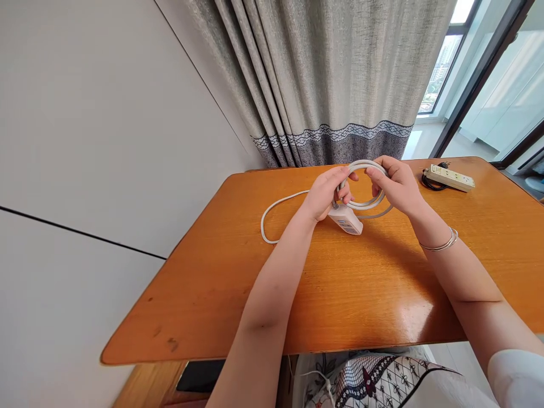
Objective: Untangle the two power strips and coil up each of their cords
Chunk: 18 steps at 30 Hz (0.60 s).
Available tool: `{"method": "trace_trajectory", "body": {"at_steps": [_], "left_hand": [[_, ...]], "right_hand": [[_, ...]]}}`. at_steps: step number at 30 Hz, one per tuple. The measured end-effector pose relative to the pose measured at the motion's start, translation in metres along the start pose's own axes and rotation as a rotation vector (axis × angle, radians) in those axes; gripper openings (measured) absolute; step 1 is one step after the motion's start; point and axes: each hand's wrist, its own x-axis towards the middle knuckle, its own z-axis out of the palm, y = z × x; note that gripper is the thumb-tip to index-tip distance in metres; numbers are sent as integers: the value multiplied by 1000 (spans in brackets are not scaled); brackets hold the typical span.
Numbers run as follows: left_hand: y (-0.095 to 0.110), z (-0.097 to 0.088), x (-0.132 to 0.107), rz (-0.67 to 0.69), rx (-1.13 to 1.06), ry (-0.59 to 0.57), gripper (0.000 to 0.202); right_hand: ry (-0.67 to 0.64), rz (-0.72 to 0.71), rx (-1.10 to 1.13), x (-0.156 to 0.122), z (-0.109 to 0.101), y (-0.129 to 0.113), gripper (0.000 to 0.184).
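A white power cord [364, 163] is wound into a round coil between my two hands, above the table. My left hand [329, 192] grips the coil's left side, fingers curled round it. On the right side, my right hand [395, 180] pinches the coil between thumb and fingers. Just under my left hand is a white power strip [346, 219], tilted, with the cord entering its near-left end; whether it rests on the table I cannot tell. A loose loop of the same cord lies on the wood to the left of my left hand.
The wooden table [204, 283] has rounded corners and fills the lower view. Another power strip [450, 177], cream with a black cord, lies at its back right. Behind hangs a grey curtain [340, 73]; a white panel wall [85, 141] runs along the left.
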Motion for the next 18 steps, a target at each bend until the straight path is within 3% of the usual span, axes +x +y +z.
{"method": "trace_trajectory", "body": {"at_steps": [5,13,18], "left_hand": [[-3,2,1,36,26,52,41],[-5,4,0,58,9,11,35],[-6,10,-1,119,-12,78,35]], "right_hand": [[-126,36,155,2,1,0,51],[7,12,46,-2,8,7,47],[-76,-59,36,-1,5,9,49]]}}
